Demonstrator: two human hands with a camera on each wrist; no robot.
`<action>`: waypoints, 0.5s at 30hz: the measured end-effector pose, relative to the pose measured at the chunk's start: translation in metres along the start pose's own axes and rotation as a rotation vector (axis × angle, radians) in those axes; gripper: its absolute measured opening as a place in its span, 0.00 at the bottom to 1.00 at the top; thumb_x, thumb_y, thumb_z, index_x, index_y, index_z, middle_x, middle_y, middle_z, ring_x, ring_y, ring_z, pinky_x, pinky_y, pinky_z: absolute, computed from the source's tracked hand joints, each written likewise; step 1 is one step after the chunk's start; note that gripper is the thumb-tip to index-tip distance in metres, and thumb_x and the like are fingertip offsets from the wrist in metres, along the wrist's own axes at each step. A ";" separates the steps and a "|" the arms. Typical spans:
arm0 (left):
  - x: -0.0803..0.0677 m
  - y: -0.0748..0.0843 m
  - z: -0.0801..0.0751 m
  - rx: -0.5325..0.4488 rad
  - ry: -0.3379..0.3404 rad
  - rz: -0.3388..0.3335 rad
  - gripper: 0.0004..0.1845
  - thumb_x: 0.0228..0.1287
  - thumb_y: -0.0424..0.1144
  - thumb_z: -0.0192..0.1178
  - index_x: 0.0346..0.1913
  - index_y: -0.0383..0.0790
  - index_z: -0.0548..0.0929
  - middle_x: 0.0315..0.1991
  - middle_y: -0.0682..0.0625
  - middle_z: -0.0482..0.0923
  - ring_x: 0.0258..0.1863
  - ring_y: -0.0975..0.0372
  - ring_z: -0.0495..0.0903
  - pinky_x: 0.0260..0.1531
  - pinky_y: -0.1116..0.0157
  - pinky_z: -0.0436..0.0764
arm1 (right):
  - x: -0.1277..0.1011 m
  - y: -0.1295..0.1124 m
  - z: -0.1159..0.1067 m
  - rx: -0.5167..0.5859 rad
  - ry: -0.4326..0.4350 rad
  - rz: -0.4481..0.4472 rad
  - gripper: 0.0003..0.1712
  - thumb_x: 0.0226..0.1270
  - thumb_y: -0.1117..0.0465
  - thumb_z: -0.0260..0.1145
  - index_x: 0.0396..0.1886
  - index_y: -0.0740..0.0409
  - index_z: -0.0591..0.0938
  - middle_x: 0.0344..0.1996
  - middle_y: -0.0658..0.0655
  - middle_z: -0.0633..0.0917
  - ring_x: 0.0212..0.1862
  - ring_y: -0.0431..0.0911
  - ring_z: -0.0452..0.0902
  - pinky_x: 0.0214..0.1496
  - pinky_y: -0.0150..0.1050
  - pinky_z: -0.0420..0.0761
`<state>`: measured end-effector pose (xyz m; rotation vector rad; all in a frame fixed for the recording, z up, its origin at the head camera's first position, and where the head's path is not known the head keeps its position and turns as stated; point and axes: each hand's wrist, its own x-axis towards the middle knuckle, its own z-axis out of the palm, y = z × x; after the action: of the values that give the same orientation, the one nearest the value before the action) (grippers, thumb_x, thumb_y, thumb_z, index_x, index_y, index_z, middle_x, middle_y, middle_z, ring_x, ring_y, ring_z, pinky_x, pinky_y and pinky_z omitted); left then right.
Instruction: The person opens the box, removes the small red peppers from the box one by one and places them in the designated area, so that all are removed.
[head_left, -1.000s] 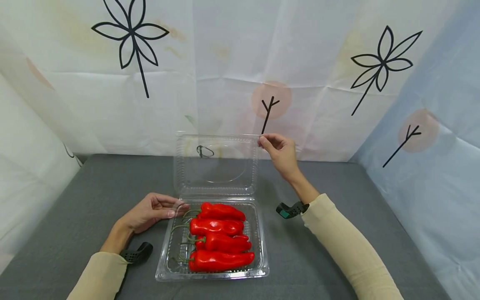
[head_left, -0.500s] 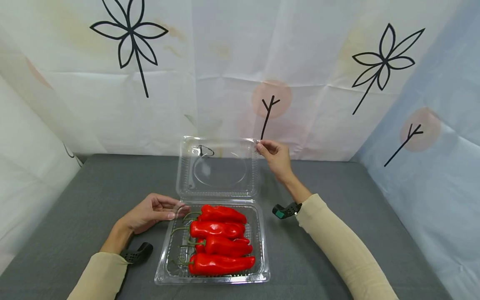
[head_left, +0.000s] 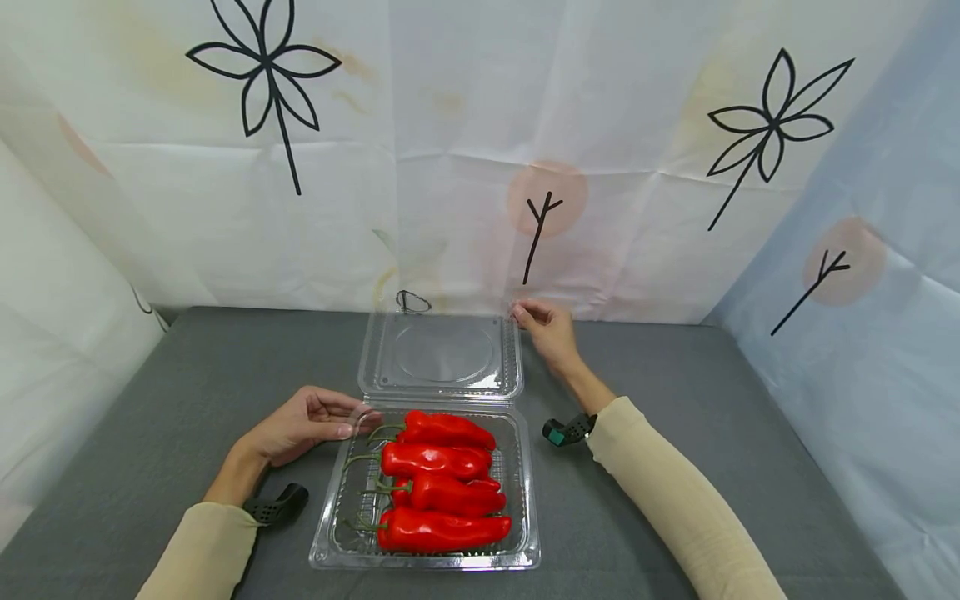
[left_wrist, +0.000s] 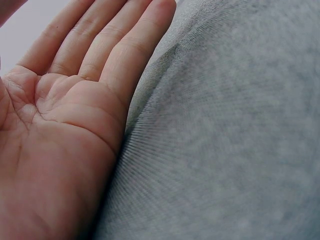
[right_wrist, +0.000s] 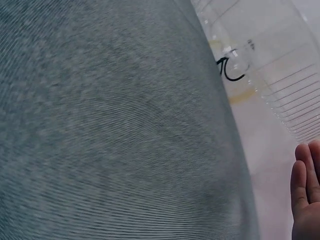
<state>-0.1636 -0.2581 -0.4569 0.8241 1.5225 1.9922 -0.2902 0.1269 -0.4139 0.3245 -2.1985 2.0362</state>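
A clear plastic clamshell tray [head_left: 528,508] holds several long red peppers [head_left: 438,479] with green stems pointing left. Its hinged lid [head_left: 442,354] lies tipped back, nearly flat on the grey table behind the tray. My right hand [head_left: 519,314] pinches the lid's far right corner. In the right wrist view only fingertips [right_wrist: 306,200] and the lid's ribbed edge [right_wrist: 295,100] show. My left hand [head_left: 358,422] rests on its side by the tray's rear left corner, with straight fingers touching the rim. The left wrist view shows that open palm [left_wrist: 65,125].
Grey cloth covers the table [head_left: 675,375]. A white backdrop [head_left: 465,125] with black flower prints rises close behind the lid, and a bluish sheet [head_left: 885,350] closes the right side. A small black loop [head_left: 411,302] lies at the backdrop's foot.
My right hand has swung the lid from upright down and back until it lies almost flat on the table. The left hand has stayed at the tray's corner.
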 end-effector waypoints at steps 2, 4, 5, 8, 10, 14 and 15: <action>0.000 0.000 0.001 0.003 0.015 -0.011 0.20 0.69 0.18 0.54 0.62 0.28 0.80 0.59 0.39 0.81 0.61 0.52 0.80 0.58 0.57 0.79 | -0.001 0.005 0.000 0.008 -0.009 0.006 0.14 0.73 0.72 0.63 0.52 0.80 0.81 0.45 0.71 0.86 0.38 0.35 0.83 0.46 0.31 0.83; 0.000 0.001 0.001 0.011 0.021 -0.014 0.21 0.69 0.18 0.54 0.62 0.28 0.80 0.59 0.39 0.81 0.60 0.53 0.80 0.58 0.57 0.80 | -0.002 0.009 0.000 0.005 -0.011 0.021 0.14 0.73 0.71 0.63 0.52 0.79 0.82 0.44 0.69 0.87 0.37 0.35 0.83 0.45 0.30 0.83; -0.001 0.001 0.001 0.012 0.023 -0.016 0.21 0.69 0.18 0.54 0.62 0.28 0.80 0.59 0.39 0.81 0.60 0.52 0.80 0.57 0.57 0.80 | -0.003 0.011 0.000 0.008 -0.013 0.030 0.14 0.73 0.71 0.63 0.52 0.79 0.82 0.44 0.68 0.87 0.37 0.35 0.83 0.45 0.30 0.82; 0.000 0.001 0.002 0.008 0.026 -0.020 0.20 0.69 0.18 0.55 0.62 0.28 0.80 0.59 0.39 0.81 0.60 0.52 0.81 0.57 0.57 0.80 | -0.004 0.015 0.001 0.018 -0.018 0.078 0.14 0.74 0.71 0.62 0.53 0.79 0.81 0.42 0.66 0.88 0.37 0.36 0.83 0.44 0.29 0.82; 0.000 0.001 0.002 0.008 0.025 -0.018 0.20 0.69 0.18 0.55 0.61 0.28 0.80 0.58 0.38 0.81 0.60 0.52 0.81 0.57 0.57 0.80 | -0.004 0.018 0.002 0.030 -0.020 0.118 0.15 0.74 0.71 0.62 0.54 0.79 0.81 0.42 0.65 0.88 0.37 0.36 0.84 0.43 0.29 0.82; 0.000 0.000 0.001 0.012 0.023 -0.008 0.19 0.69 0.18 0.54 0.61 0.25 0.79 0.58 0.38 0.82 0.59 0.52 0.81 0.57 0.58 0.80 | -0.004 0.021 0.003 0.042 -0.035 0.187 0.16 0.75 0.72 0.61 0.57 0.80 0.79 0.45 0.68 0.88 0.36 0.36 0.84 0.42 0.28 0.83; 0.000 0.000 0.001 0.012 0.026 -0.008 0.19 0.69 0.18 0.54 0.61 0.25 0.79 0.58 0.38 0.82 0.59 0.52 0.82 0.58 0.58 0.80 | -0.004 0.021 0.003 0.044 -0.039 0.199 0.17 0.75 0.72 0.61 0.57 0.81 0.78 0.45 0.69 0.87 0.36 0.36 0.84 0.42 0.29 0.83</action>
<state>-0.1631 -0.2577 -0.4564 0.7987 1.5510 1.9970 -0.2917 0.1252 -0.4358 0.1559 -2.2941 2.1988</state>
